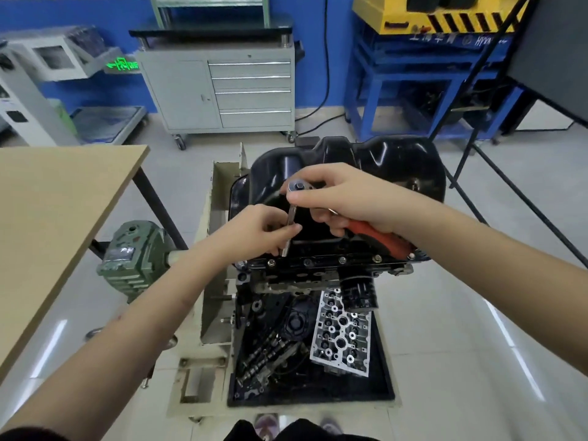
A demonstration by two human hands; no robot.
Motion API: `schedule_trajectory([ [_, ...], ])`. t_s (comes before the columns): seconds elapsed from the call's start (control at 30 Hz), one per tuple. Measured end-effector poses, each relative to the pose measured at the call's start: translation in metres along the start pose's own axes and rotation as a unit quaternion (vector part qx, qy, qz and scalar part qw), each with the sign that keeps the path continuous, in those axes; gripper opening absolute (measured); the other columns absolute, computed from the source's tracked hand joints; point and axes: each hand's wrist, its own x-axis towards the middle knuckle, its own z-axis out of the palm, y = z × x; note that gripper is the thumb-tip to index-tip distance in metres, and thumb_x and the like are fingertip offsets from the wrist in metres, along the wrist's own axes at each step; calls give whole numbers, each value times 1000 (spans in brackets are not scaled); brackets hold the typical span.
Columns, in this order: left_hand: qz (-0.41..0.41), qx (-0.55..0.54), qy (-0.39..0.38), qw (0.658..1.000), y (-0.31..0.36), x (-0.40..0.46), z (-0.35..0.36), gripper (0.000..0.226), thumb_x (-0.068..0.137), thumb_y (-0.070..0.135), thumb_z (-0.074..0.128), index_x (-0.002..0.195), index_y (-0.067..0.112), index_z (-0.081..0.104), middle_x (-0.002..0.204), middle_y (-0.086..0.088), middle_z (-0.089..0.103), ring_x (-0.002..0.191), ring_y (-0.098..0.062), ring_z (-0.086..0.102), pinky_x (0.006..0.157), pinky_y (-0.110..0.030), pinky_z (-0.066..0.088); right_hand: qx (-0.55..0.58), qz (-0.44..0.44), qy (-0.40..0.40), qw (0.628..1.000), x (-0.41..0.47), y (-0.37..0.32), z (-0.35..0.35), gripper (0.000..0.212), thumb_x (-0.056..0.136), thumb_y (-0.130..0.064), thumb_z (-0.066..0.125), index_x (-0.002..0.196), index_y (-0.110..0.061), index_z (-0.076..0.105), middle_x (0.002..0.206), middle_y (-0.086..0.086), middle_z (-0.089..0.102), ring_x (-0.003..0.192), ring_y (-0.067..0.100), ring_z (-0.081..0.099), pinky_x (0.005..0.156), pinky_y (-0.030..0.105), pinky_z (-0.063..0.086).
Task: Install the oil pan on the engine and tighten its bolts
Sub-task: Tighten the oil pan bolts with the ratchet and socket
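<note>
We see the black oil pan [375, 167] seated on the engine [305, 275] at the frame's centre, a row of bolts [342, 260] along its near flange. Our right hand [346, 198] wraps closed around the ratchet [378, 233], thumb by its head, the red handle trailing toward 4 o'clock. Our left hand [264, 227], at 9 o'clock from the right, pinches the extension bar [289, 230], which runs down toward the flange. A cylinder head [342, 332] lies in the tray [386, 377] at 6 o'clock.

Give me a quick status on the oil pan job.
Right hand on ratchet; left hand steadies extension. Oil pan seated, flange bolts in. Nothing obstructing.
</note>
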Motion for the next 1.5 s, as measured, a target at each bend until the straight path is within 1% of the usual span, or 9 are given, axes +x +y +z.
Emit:
schedule_trajectory([
  [0.57, 56, 15, -96, 994, -38, 0, -14, 32, 92, 32, 49, 84, 4, 62, 75, -4, 69, 65, -12, 68, 73, -40, 55, -6, 48, 66, 997, 18, 3, 40, 12, 90, -27, 55, 99, -28, 62, 45, -8, 43, 35, 7, 32, 39, 20, 37],
  [0.7, 73, -13, -95, 993, -39, -2, -17, 20, 89, 33, 51, 90, 17, 63, 75, -3, 70, 64, -13, 68, 72, -40, 56, -122, 28, 67, 990, 17, -1, 39, 19, 90, -30, 53, 108, -26, 59, 47, -7, 46, 38, 6, 40, 41, 19, 40],
  [0.87, 99, -2, -85, 991, -39, -3, -21, 13, 88, 30, 56, 89, 20, 64, 75, -3, 69, 64, -16, 67, 70, -32, 55, -344, -33, -8, 938, 22, -14, 32, 38, 91, -31, 51, 128, -23, 51, 78, -19, 55, 67, -11, 50, 66, 4, 38],
  [0.97, 108, 12, -86, 990, -38, -2, -21, 10, 88, 30, 57, 85, 23, 63, 71, 0, 68, 62, -17, 65, 60, -19, 50, -407, -27, -42, 912, 23, -22, 25, 44, 91, -33, 50, 134, -25, 45, 112, -11, 60, 98, 0, 54, 86, 18, 40],
  [1.03, 106, 16, -80, 991, -37, -2, -20, 12, 86, 31, 58, 87, 20, 63, 65, 1, 66, 60, -15, 64, 61, -21, 50, -435, -21, -47, 899, 24, -23, 23, 41, 91, -33, 50, 131, -23, 47, 107, -10, 60, 91, 0, 55, 83, 13, 40],
  [1.1, 118, 43, -53, 991, -35, -2, -19, 19, 85, 34, 60, 88, 16, 63, 59, 2, 61, 55, -14, 60, 59, -24, 47, -465, -23, -21, 885, 24, -21, 23, 33, 91, -35, 50, 119, -19, 56, 79, -17, 55, 69, -8, 50, 68, 7, 37],
  [1.23, 136, 60, -28, 988, -30, -1, -17, 20, 91, 27, 52, 77, 15, 58, 67, -7, 65, 59, -20, 61, 61, -32, 48, -525, 7, 66, 849, 23, -17, 30, 39, 85, -53, 49, 94, -16, 57, 58, -11, 44, 53, 0, 40, 49, 21, 30],
  [1.37, 166, 93, -64, 980, -30, -1, -19, 24, 92, 23, 50, 73, 11, 57, 54, 6, 49, 48, -10, 45, 50, -20, 35, -551, -5, 33, 834, 19, -18, 33, 33, 86, -48, 51, 104, -21, 56, 64, -14, 46, 60, 4, 44, 51, 24, 31],
  [1.5, 175, 110, -69, 976, -32, 0, -19, 28, 92, 23, 51, 65, 18, 49, 51, 9, 43, 46, -9, 39, 49, -23, 31, -610, -40, 1, 791, 18, -18, 30, 36, 90, -40, 47, 124, -26, 47, 105, -4, 60, 101, 19, 53, 74, 34, 42],
])
